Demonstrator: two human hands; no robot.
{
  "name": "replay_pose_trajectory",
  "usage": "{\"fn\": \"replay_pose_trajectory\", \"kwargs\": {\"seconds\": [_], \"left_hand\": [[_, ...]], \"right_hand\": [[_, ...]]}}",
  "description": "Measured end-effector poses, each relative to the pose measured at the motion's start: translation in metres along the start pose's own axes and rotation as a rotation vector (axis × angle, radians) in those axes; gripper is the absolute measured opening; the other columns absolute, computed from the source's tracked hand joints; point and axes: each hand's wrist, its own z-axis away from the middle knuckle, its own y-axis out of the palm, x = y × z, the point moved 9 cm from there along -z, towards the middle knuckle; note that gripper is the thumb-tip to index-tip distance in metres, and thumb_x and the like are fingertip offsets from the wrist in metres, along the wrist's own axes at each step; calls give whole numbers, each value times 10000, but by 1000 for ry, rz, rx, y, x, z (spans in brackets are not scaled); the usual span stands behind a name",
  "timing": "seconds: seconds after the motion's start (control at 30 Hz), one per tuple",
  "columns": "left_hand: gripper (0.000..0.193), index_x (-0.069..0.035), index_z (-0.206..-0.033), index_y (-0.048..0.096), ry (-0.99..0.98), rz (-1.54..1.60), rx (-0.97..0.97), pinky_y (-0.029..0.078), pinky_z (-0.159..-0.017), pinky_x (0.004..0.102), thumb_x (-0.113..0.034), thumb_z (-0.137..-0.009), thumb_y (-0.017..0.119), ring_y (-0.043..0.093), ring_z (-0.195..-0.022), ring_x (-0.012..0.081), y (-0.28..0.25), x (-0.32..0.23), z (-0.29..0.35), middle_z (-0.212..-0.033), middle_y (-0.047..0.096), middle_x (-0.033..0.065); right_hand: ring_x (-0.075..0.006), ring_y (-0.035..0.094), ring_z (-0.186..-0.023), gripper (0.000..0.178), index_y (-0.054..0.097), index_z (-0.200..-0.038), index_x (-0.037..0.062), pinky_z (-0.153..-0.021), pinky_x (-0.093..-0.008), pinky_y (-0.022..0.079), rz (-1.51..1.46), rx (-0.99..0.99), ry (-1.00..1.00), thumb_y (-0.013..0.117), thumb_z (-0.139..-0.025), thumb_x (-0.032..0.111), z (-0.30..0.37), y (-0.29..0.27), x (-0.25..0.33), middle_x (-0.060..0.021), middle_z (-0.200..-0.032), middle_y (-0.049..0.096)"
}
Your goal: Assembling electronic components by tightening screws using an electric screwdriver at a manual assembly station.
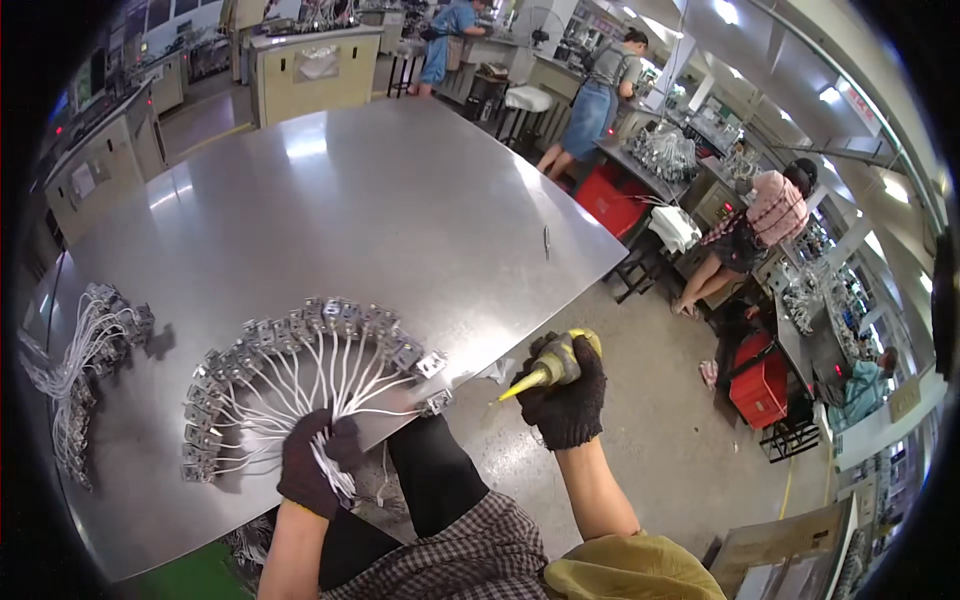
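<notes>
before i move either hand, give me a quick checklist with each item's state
1. Left hand, dark-gloved, gripping the white cable bundle: ok.
2. Right hand, dark-gloved, gripping the yellow and grey bottle: ok.
3. Pointed yellow nozzle apart from the blocky silver-grey connectors: ok.
4. Rightmost connector well inside the shiny grey metal table's edge: not ok, it sits at the edge.
5. Amount left in bottle: cannot tell.
</notes>
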Motion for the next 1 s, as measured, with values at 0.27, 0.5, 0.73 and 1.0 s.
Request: {"fn": "replay_pose_trajectory", "kwargs": {"seconds": [0.27, 0.5, 0.73, 1.0], "left_hand": [[279, -40, -858, 559, -158, -401, 27, 378, -394, 249, -315, -832, 517, 515, -491, 123, -60, 99, -1, -694, 572, 60], [522, -94, -844, 623, 60, -1559, -63, 436, -743, 331, -580, -772, 446, 587, -773, 230, -156, 118, -68, -786, 625, 116], [574, -214, -1292, 362, -118, -1755, -28, 433, -811, 327, -562, -837, 325, 563, -914, 266, -143, 115, -70, -1074, 555, 141], [528, -115, -1290, 351, 273, -1277, 228, 381, -904, 345, -442, -885, 267, 505, -1041, 285, -175, 155, -112, -1093, 532, 176]], "right_hand": [[-217, 512, -712, 390, 508, -1008, 77, -614, -358, 398, 109, 265, -44, 509, -795, 405, 3, 57, -2, -67, -848, 552], [-166, 475, -713, 371, 480, -1016, 76, -652, -332, 381, 428, 353, -62, 470, -834, 398, 18, 86, -28, -29, -871, 524], [-248, 455, -1097, 559, 372, -1249, 49, -923, -420, 355, 573, 519, 265, 575, -795, 306, 11, 103, -133, -122, -1170, 477], [-227, 514, -970, 746, 373, -1214, -8, -846, -336, 424, 1811, 921, -131, 635, -702, 467, 41, 126, -229, -139, -1084, 505]]}}
